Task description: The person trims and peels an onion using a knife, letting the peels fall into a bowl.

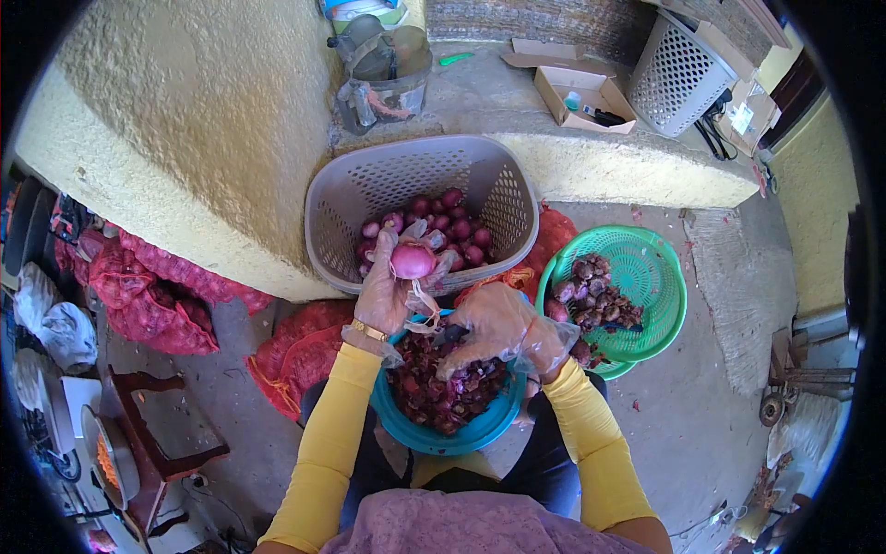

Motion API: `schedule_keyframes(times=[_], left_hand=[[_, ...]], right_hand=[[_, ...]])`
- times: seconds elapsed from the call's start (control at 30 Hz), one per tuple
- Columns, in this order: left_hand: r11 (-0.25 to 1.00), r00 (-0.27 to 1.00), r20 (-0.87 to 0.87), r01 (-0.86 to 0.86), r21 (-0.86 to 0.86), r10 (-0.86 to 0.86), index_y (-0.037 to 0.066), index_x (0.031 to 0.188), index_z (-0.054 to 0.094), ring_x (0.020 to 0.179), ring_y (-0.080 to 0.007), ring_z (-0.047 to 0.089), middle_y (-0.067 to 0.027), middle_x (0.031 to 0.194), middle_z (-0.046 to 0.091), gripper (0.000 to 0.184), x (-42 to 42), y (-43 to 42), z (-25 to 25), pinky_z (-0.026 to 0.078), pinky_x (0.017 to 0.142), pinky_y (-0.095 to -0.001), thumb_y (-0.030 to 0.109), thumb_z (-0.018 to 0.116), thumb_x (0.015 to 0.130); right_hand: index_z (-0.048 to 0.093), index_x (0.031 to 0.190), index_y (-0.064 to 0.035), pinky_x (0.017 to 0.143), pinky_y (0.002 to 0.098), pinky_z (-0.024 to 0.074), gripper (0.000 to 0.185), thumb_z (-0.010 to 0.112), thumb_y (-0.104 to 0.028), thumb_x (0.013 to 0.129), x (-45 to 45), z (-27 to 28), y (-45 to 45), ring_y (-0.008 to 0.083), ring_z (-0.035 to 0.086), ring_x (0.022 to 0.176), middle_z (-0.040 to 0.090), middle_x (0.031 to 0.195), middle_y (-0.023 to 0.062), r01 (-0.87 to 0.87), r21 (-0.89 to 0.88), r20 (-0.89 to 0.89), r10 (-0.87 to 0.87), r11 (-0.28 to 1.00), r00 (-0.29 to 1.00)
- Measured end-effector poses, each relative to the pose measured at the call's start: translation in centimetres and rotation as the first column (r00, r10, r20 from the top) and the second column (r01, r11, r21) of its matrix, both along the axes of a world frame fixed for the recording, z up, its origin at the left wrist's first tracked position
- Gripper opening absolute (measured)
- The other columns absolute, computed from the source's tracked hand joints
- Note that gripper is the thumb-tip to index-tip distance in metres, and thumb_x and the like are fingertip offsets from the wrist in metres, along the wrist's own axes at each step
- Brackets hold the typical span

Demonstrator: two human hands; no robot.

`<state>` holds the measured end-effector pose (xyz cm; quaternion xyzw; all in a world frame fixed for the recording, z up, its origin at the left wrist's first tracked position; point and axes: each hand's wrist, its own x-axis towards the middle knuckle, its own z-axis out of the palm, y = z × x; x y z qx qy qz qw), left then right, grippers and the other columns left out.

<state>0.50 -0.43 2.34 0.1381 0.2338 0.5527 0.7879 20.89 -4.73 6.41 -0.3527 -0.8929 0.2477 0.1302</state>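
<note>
My left hand, in a clear plastic glove, holds a peeled purple onion over the near rim of a grey-brown laundry basket. Many shiny red onions lie inside that basket. My right hand, also gloved, is above a blue basin of dark onion skins; its fingers are bent downward, with something dark, perhaps a blade, by the thumb. What it grips is hard to make out. Pale peel hangs below the onion, between the two hands.
A green basket with small dark onions and skins stands at the right. Red mesh sacks of onions lie at the left. On the ledge are a cardboard box, a white perforated basket and a clear bucket. A wooden frame stands lower left.
</note>
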Motion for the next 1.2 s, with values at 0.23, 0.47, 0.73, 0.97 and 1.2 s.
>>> schedule_keyframes(times=[0.23,0.47,0.73,0.97,1.2], left_hand=[[0.989,0.926,0.348,0.150,0.012,-0.145,0.011,0.133,0.055,0.129,-0.0422,0.057,-0.0179,0.137,0.060,0.041,-0.2,-0.2,-0.2,0.050,0.107,-0.0629,0.041,0.057,0.105],[0.997,0.990,0.122,0.061,0.052,-0.067,0.004,0.144,0.049,0.126,-0.0358,0.060,-0.0208,0.138,0.059,0.050,0.9,-0.7,-0.2,0.058,0.100,-0.0495,0.034,0.059,0.105],[0.985,0.992,0.032,0.113,0.130,-0.118,0.005,0.145,0.047,0.128,-0.0326,0.059,-0.0204,0.140,0.057,0.050,0.8,-0.6,-1.3,0.059,0.098,-0.0466,0.023,0.065,0.102],[0.996,0.998,-0.016,0.063,0.068,-0.062,0.007,0.148,0.047,0.115,-0.0269,0.066,-0.0109,0.126,0.066,0.054,1.2,-1.0,-1.8,0.061,0.079,-0.0379,0.025,0.066,0.101],[0.996,0.998,0.018,-0.062,0.064,0.061,0.006,0.136,0.047,0.115,-0.0322,0.067,-0.0174,0.129,0.062,0.041,2.0,-1.5,-2.0,0.063,0.083,-0.0408,0.015,0.065,0.101]], right_hand=[[0.072,0.090,-0.0062,0.061,0.0419,0.0536,0.046,0.088,-0.047,0.076,-1.0,-1.1,0.2,0.0328,0.069,0.066,0.068,0.072,0.0140,0.446,-0.207,-0.384,-0.491,0.871,0.782],[0.070,0.112,-0.0028,0.075,0.0381,0.0560,0.046,0.086,-0.034,0.082,-3.1,-1.7,-0.2,0.0261,0.072,0.080,0.072,0.089,0.0183,0.504,-0.316,-0.509,-0.592,0.804,0.625],[0.069,0.116,-0.0010,0.079,0.0386,0.0556,0.039,0.082,-0.022,0.086,-2.4,-2.7,0.4,0.0292,0.072,0.085,0.073,0.093,0.0178,0.486,-0.361,-0.440,-0.605,0.796,0.664],[0.070,0.116,-0.0021,0.081,0.0404,0.0552,0.031,0.076,-0.013,0.087,-2.1,-4.4,0.6,0.0336,0.073,0.088,0.073,0.093,0.0188,0.349,-0.373,-0.539,-0.507,0.860,0.673],[0.071,0.113,-0.0037,0.076,0.0410,0.0534,0.028,0.076,-0.014,0.088,-2.4,-3.7,0.4,0.0327,0.071,0.081,0.072,0.088,0.0189,0.427,-0.312,-0.472,-0.529,0.848,0.705]])
